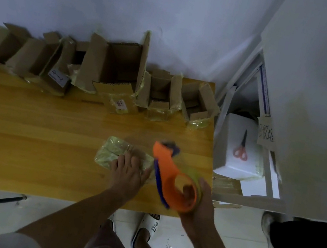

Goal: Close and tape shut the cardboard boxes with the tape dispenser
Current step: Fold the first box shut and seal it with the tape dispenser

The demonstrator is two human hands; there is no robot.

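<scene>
Your right grip (pixel 193 203) curls around the orange tape dispenser (pixel 172 178); just left of it, your left grip (pixel 127 174) presses spread fingers onto the tape-wrapped small box (pixel 114 150) on the surface (pixel 36 134).

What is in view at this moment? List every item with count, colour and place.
taped box: one, brown under yellowish tape, near table edge.
open boxes: about seven, brown, along the wall.
tape dispenser: one, orange and purple, above table's right end.
table: one, yellow wood.
scissors: one pair, orange handles, on white foam box beside the table.
slippers: white, on floor.
left hand: pressing the taped box.
right hand: gripping the tape dispenser.
</scene>
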